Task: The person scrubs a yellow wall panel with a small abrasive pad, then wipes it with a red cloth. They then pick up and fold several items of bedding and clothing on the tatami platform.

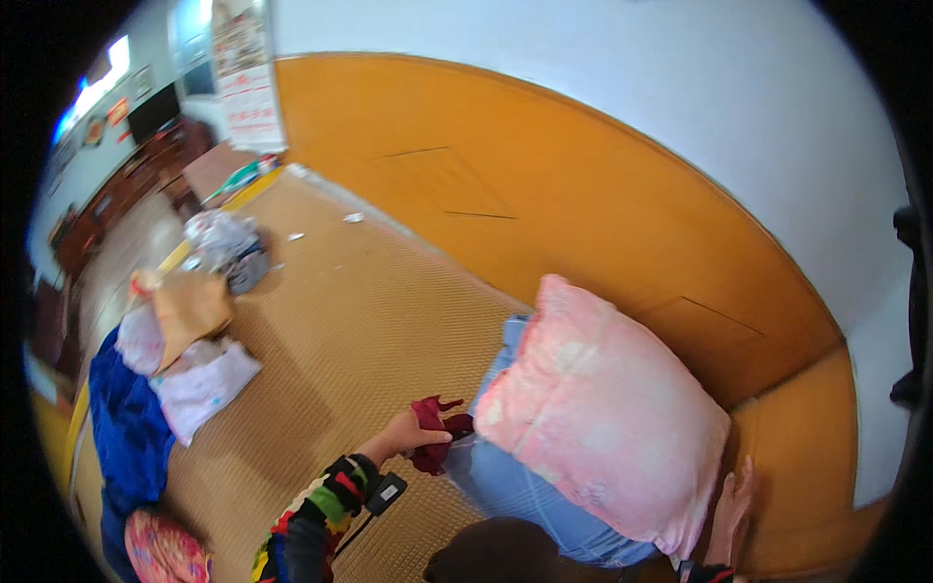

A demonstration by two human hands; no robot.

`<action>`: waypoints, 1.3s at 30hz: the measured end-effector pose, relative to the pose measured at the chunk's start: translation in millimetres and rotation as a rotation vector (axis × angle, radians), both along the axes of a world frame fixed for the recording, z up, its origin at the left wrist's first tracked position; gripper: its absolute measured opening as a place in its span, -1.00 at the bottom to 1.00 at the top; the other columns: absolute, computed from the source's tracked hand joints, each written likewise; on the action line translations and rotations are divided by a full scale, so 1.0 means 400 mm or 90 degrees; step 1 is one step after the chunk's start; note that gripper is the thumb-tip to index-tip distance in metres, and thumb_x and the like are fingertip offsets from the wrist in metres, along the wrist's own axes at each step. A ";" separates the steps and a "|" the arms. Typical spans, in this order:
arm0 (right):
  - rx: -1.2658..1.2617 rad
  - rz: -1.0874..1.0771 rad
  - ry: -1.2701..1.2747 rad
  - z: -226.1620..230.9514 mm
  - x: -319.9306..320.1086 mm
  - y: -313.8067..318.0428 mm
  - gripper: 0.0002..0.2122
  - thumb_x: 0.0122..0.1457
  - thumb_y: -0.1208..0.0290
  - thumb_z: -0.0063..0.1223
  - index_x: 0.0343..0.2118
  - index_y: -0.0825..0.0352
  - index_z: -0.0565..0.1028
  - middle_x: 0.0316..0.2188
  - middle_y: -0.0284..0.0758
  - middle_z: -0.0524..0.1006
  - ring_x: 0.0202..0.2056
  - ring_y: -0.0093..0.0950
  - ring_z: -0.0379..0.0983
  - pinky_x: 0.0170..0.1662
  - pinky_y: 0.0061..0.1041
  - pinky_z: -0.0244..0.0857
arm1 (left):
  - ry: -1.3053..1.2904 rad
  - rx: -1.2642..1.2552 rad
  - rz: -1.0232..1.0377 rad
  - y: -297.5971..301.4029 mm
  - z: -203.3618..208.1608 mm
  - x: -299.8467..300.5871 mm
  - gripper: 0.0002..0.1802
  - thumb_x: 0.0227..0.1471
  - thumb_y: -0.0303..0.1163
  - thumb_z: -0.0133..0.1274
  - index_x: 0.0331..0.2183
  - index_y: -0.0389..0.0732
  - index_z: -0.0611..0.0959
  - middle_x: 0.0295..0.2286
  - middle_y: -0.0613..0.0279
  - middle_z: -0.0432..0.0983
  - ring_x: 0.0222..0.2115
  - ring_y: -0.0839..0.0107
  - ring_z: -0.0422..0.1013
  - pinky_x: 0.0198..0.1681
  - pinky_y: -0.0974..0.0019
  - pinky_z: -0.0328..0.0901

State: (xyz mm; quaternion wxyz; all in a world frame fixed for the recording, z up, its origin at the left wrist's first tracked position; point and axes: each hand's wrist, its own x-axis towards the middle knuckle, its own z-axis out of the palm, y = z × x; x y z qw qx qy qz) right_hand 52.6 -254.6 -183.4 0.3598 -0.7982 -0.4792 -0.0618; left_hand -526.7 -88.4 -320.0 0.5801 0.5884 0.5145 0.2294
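Maroon cloth (pixel 428 460) in left hand (pixel 397 434), pillow (pixel 604 416) beside right hand (pixel 733 505)

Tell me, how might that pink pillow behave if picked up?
The pink pillow would probably sag and flex, given its bulges and creases. Its plump shape suggests it may be light for its size, though the filling is hidden. It seems unlikely to roll, lying broad side down on blue fabric.
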 end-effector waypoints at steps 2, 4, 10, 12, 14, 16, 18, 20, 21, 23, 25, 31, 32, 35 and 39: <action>-0.005 0.177 -0.194 0.037 -0.149 0.067 -0.53 0.21 0.32 -0.10 0.15 0.41 0.23 0.15 -0.02 0.21 0.14 -0.07 0.15 0.22 -0.19 -0.04 | -0.016 -0.040 0.021 -0.056 -0.014 -0.044 -0.42 -0.20 -0.06 0.30 -0.24 -0.33 0.58 -0.41 0.12 0.58 -0.39 0.41 0.47 -0.30 0.28 0.37; -0.110 0.250 -0.150 0.020 -0.326 0.094 -0.37 0.16 0.14 -0.03 0.21 0.39 0.11 0.23 0.01 0.07 0.23 -0.01 -0.03 0.27 -0.09 -0.25 | 0.245 -0.180 -0.055 -0.091 -0.044 -0.028 -0.43 -0.15 0.05 0.23 -0.36 -0.34 0.65 -0.48 0.16 0.58 -0.43 0.39 0.48 -0.37 0.27 0.37; -0.170 0.317 -0.475 -0.153 -0.480 0.021 -0.33 0.10 -0.05 -0.04 0.16 0.35 0.22 0.17 0.11 0.17 0.20 0.10 0.05 0.20 0.16 -0.14 | -0.137 -0.270 0.035 -0.193 -0.122 0.102 -0.41 -0.13 0.10 0.23 -0.26 -0.24 0.65 -0.43 0.26 0.57 -0.43 0.49 0.43 -0.41 0.37 0.32; -0.253 0.388 -0.428 -0.229 -0.416 -0.011 -0.27 0.11 -0.11 -0.12 0.23 0.33 0.10 0.23 0.10 0.01 0.23 0.20 -0.18 0.16 0.30 -0.38 | -0.169 -0.295 0.045 -0.203 -0.142 0.129 -0.41 -0.14 0.10 0.24 -0.24 -0.22 0.64 -0.42 0.28 0.56 -0.44 0.50 0.40 -0.41 0.37 0.31; -0.215 0.445 -0.406 -0.315 -0.361 -0.016 -0.26 0.13 -0.12 -0.18 0.23 0.36 0.10 0.25 0.12 -0.04 0.24 0.27 -0.27 0.14 0.38 -0.49 | -0.098 -0.310 0.064 -0.187 -0.164 0.167 -0.43 -0.13 0.08 0.24 -0.30 -0.26 0.63 -0.47 0.29 0.53 -0.48 0.49 0.35 -0.43 0.35 0.29; -0.176 0.463 -0.436 -0.368 -0.314 0.011 -0.36 0.17 -0.06 -0.25 0.21 0.29 0.16 0.22 0.14 0.04 0.24 0.25 -0.20 0.13 0.40 -0.45 | -0.161 -0.089 0.057 -0.173 -0.194 0.204 -0.45 -0.13 0.07 0.23 -0.39 -0.29 0.62 -0.57 0.25 0.48 -0.55 0.48 0.32 -0.51 0.31 0.26; -0.248 0.342 -0.619 -0.380 -0.280 0.081 -0.35 0.10 -0.11 -0.14 0.18 0.23 0.21 0.22 0.13 0.05 0.25 0.21 -0.18 0.14 0.39 -0.43 | -0.074 -0.243 0.172 -0.130 -0.221 0.290 -0.43 -0.13 0.10 0.21 -0.50 -0.32 0.59 -0.66 0.18 0.41 -0.64 0.42 0.31 -0.61 0.25 0.22; -0.139 0.418 -0.554 -0.342 -0.245 0.173 -0.30 0.02 -0.15 -0.06 0.16 0.21 0.23 0.22 0.12 0.06 0.26 0.16 -0.17 0.15 0.37 -0.42 | -0.033 -0.271 0.164 -0.083 -0.237 0.335 -0.38 -0.14 0.14 0.19 -0.60 -0.34 0.55 -0.70 0.14 0.38 -0.72 0.36 0.29 -0.68 0.20 0.18; -0.087 0.449 -0.523 -0.307 -0.225 0.213 -0.28 -0.01 -0.18 -0.03 0.16 0.20 0.23 0.22 0.11 0.06 0.27 0.13 -0.16 0.16 0.36 -0.41 | -0.071 -0.237 0.164 -0.067 -0.236 0.358 -0.34 -0.14 0.16 0.18 -0.61 -0.37 0.54 -0.69 0.11 0.40 -0.71 0.33 0.31 -0.67 0.20 0.19; -0.386 0.389 -0.441 -0.246 -0.201 0.271 -0.22 -0.08 -0.20 0.03 0.18 0.16 0.21 0.23 0.08 0.06 0.27 0.08 -0.14 0.17 0.33 -0.41 | -0.085 -0.249 0.170 -0.038 -0.222 0.382 -0.30 -0.15 0.17 0.17 -0.57 -0.43 0.55 -0.65 0.05 0.45 -0.67 0.29 0.36 -0.63 0.19 0.23; -0.501 0.341 -0.486 -0.206 -0.196 0.274 -0.20 -0.10 -0.22 0.05 0.20 0.13 0.20 0.24 0.06 0.07 0.28 0.04 -0.13 0.19 0.30 -0.41 | -0.065 -0.206 0.173 -0.036 -0.196 0.366 -0.31 -0.13 0.18 0.15 -0.54 -0.42 0.60 -0.65 0.03 0.48 -0.61 0.29 0.41 -0.56 0.20 0.28; -0.269 0.438 -0.426 -0.136 -0.326 0.193 -0.40 0.05 -0.11 0.00 0.11 0.15 0.37 0.20 -0.05 0.19 0.24 -0.05 0.01 0.18 0.16 -0.25 | -0.134 -0.107 0.136 -0.151 -0.035 0.050 -0.58 -0.29 -0.21 0.28 -0.38 -0.32 0.63 -0.50 0.10 0.57 -0.44 0.29 0.47 -0.41 0.20 0.35; -0.260 0.471 -0.401 -0.110 -0.370 0.218 -0.41 0.06 -0.08 0.00 0.10 0.17 0.37 0.18 -0.06 0.21 0.22 -0.07 0.04 0.17 0.12 -0.21 | -0.192 -0.135 0.120 -0.170 0.013 -0.040 -0.62 -0.26 -0.25 0.26 -0.36 -0.29 0.64 -0.50 0.15 0.57 -0.47 0.30 0.47 -0.42 0.20 0.35; -0.262 0.590 -0.327 0.010 -0.530 0.325 -0.47 0.09 0.02 0.00 0.07 0.23 0.38 0.14 -0.06 0.26 0.17 -0.12 0.13 0.15 0.00 -0.08 | -0.079 -0.163 0.184 -0.280 0.166 -0.363 -0.65 -0.14 -0.23 0.21 -0.32 -0.28 0.64 -0.49 0.20 0.57 -0.52 0.40 0.47 -0.47 0.30 0.37; -0.318 0.794 -0.247 0.145 -0.894 0.432 -0.54 0.13 0.15 -0.01 0.04 0.30 0.40 0.09 -0.06 0.32 0.10 -0.19 0.25 0.11 -0.17 0.08 | -0.138 -0.121 0.289 -0.565 0.307 -0.732 -0.61 -0.06 -0.21 0.20 -0.19 -0.21 0.59 -0.39 0.30 0.56 -0.41 0.45 0.46 -0.31 0.31 0.39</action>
